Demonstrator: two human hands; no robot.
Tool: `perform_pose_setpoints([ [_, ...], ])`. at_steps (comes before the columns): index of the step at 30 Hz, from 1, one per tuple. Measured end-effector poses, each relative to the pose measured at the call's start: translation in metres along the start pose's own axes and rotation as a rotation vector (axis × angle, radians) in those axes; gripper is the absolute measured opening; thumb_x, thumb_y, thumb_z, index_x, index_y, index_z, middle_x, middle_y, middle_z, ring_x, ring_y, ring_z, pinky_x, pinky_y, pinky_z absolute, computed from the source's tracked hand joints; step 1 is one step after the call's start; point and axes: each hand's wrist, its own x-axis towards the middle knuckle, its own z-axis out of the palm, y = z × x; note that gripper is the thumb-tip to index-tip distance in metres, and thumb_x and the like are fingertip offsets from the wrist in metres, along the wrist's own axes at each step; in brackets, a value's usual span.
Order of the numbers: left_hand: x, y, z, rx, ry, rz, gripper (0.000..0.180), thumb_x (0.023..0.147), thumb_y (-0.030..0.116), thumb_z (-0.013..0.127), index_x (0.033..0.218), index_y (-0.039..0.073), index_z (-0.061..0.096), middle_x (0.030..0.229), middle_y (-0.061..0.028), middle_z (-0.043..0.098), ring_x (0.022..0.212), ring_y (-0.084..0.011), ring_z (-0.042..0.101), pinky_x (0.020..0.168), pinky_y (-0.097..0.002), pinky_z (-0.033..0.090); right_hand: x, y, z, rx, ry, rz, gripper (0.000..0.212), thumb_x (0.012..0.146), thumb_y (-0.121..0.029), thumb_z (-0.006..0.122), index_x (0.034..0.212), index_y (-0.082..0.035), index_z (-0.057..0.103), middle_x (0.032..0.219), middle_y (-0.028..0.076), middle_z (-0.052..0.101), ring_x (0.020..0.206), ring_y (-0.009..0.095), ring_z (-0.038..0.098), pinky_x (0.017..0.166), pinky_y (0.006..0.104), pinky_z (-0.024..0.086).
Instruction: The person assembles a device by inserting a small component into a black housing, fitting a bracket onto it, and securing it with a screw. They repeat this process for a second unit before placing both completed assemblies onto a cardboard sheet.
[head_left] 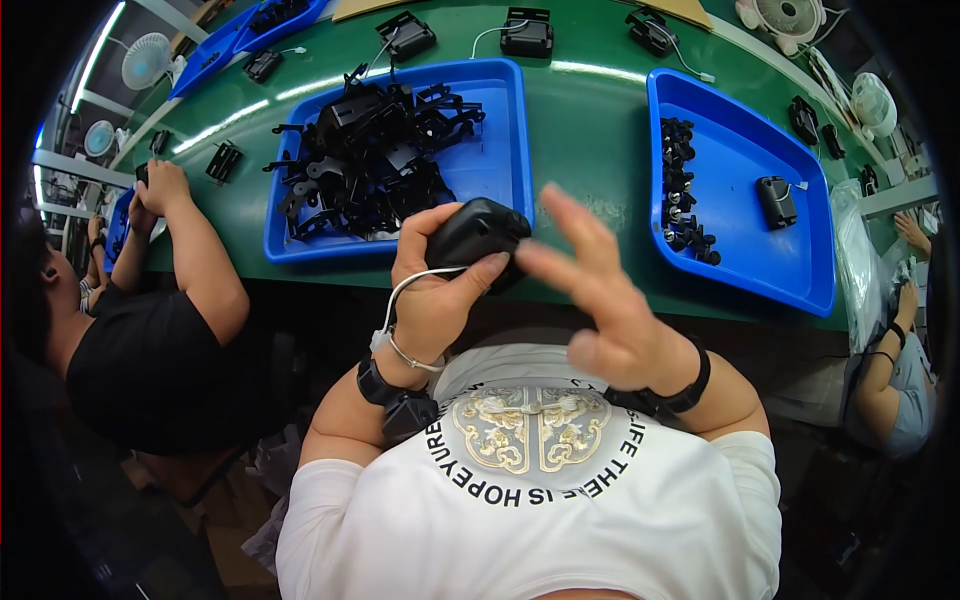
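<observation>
My left hand (430, 300) is wrapped round a rounded black plastic housing (478, 238), thumb along its near side. From the housing a white cable (400, 300) curves down to a small white connector by my wrist. To the right of it is my right hand (615, 310), blurred, fingers spread. One fingertip is close to the housing's right end; I cannot tell whether they touch. Just beyond my left hand stands a blue tray (522, 150) heaped with black brackets (385, 150).
At right, a second blue tray (745, 190) holds small black parts (680, 190) and another black housing (775, 203). Several cabled housings (527, 36) line the far side of the green table (590, 130). A co-worker in black (150, 330) sits at left, another person (900, 370) at far right.
</observation>
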Motion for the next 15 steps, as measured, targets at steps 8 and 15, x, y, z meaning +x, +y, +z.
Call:
perform_pose_setpoints([
  [8, -0.005, 0.000, -0.001, 0.075, 0.049, 0.099, 0.049, 0.070, -0.001, 0.073, 0.111, 0.005, 0.047, 0.099, -0.0063, 0.059, 0.089, -0.0127, 0.058, 0.080, -0.0250, 0.048, -0.003, 0.012, 0.003, 0.006, 0.070, 0.145, 0.061, 0.085, -0.028, 0.047, 0.137, 0.000, 0.032, 0.146, 0.024, 0.017, 0.135, 0.038, 0.015, 0.108, 0.0447, 0.010],
  [15, 0.003, -0.005, -0.002, -0.149, 0.057, 0.036, 0.050, 0.071, -0.001, 0.073, 0.112, 0.005, 0.046, 0.099, -0.0065, 0.059, 0.089, -0.0126, 0.059, 0.079, -0.0246, 0.048, 0.006, 0.003, 0.007, 0.008, 0.107, 0.051, 0.061, 0.086, -0.035, 0.047, 0.135, 0.000, 0.036, 0.145, 0.025, 0.017, 0.136, 0.038, 0.014, 0.108, 0.0446, 0.010],
])
